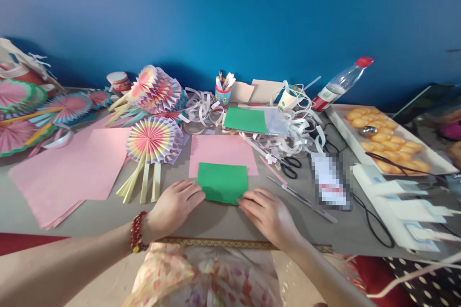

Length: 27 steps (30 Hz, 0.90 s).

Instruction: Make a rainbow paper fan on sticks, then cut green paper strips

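Head view: your left hand (178,207) lies with curled fingers at the left edge of the green paper (222,183), your right hand (268,213) at its lower right corner, near the table's (108,215) front edge. Your 2 thumbs are mostly hidden, so I can't tell whether either pinches. Uneven pressure could skew the paper, or drag the pink sheet (223,151) it overlaps. Further off, a pixelated item (329,180) (perhaps a phone) is unreadable; tangled white strips (302,127) could snag you.
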Tool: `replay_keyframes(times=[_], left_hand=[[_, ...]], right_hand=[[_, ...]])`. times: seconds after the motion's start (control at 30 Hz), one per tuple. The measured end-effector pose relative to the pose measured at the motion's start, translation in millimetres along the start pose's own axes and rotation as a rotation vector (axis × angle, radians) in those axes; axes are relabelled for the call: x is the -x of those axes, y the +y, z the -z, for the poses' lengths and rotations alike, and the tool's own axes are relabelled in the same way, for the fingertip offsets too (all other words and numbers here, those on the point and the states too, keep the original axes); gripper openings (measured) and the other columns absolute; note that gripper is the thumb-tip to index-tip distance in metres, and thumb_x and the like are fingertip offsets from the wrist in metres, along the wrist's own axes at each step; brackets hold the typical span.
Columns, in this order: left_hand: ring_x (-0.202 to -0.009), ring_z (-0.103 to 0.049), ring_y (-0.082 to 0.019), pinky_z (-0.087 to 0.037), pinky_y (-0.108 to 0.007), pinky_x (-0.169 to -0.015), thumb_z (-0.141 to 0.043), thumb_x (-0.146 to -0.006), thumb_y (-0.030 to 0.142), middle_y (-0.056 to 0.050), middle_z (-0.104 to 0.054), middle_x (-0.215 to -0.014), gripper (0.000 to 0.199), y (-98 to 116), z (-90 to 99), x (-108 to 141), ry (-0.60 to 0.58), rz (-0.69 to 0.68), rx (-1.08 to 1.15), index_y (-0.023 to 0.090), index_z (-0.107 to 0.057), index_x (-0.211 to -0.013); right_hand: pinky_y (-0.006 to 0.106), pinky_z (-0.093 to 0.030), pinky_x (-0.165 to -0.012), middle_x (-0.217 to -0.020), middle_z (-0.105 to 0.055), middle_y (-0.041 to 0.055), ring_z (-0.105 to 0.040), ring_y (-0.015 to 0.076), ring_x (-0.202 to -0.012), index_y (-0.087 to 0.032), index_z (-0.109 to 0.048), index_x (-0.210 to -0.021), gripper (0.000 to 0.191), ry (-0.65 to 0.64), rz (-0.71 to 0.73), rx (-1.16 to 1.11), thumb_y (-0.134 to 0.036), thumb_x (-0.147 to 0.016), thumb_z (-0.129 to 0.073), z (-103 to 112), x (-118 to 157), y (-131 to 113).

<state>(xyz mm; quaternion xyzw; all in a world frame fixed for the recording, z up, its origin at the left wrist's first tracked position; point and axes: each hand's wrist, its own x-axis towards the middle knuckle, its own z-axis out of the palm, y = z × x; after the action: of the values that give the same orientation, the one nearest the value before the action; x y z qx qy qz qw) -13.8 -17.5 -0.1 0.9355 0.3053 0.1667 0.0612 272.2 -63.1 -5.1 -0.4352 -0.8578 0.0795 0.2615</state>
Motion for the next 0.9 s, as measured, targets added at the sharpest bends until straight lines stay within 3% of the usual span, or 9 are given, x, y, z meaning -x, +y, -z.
replay_keyframes(times=[0.23,0.43,0.63,0.9], left_hand=[[-0.092,-0.061,-0.018,-0.046,-0.032,-0.084,-0.042,-0.102,0.027,-0.006,-0.066,-0.097,0.024,-1.1,-0.4,-5.3,-0.056,0.165,0.276,0.019,-0.065,-0.098],[-0.081,-0.060,-0.017,-0.042,-0.030,-0.079,-0.049,-0.100,0.027,-0.002,-0.067,-0.084,0.020,-6.7,4.7,-11.1,-0.072,0.220,0.369,0.019,-0.065,-0.091],[-0.075,-0.059,-0.015,-0.040,-0.025,-0.070,-0.052,-0.098,0.026,-0.001,-0.064,-0.079,0.020,-13.6,10.3,-21.1,-0.130,0.263,0.400,0.018,-0.064,-0.083],[-0.073,-0.060,-0.014,-0.038,-0.023,-0.066,-0.055,-0.095,0.024,0.000,-0.067,-0.081,0.015,-20.3,14.0,-26.9,-0.219,0.283,0.402,0.019,-0.067,-0.088]], right_hand=[[0.029,-0.047,-0.071,-0.082,-0.067,0.0054,-0.058,0.0180,-0.079,-0.019,-0.067,-0.090,0.015,-0.042,-0.023,-0.066,-0.022,-0.097,-0.055,-2.2,-16.5,-5.1],[0.028,-0.046,-0.070,-0.081,-0.068,0.0037,-0.061,0.0175,-0.077,-0.021,-0.066,-0.086,0.014,-0.070,-0.140,-0.136,-0.022,-0.096,-0.056,-4.2,-23.3,-1.1],[0.027,-0.042,-0.067,-0.079,-0.065,0.0014,-0.061,0.0171,-0.075,-0.022,-0.060,-0.083,0.010,-0.127,-0.228,-0.139,-0.019,-0.093,-0.058,-5.2,-28.1,1.2],[0.026,-0.040,-0.063,-0.082,-0.062,0.0012,-0.058,0.0160,-0.074,-0.022,-0.058,-0.083,0.009,-0.142,-0.256,-0.139,-0.020,-0.092,-0.058,-5.6,-31.5,3.7]])
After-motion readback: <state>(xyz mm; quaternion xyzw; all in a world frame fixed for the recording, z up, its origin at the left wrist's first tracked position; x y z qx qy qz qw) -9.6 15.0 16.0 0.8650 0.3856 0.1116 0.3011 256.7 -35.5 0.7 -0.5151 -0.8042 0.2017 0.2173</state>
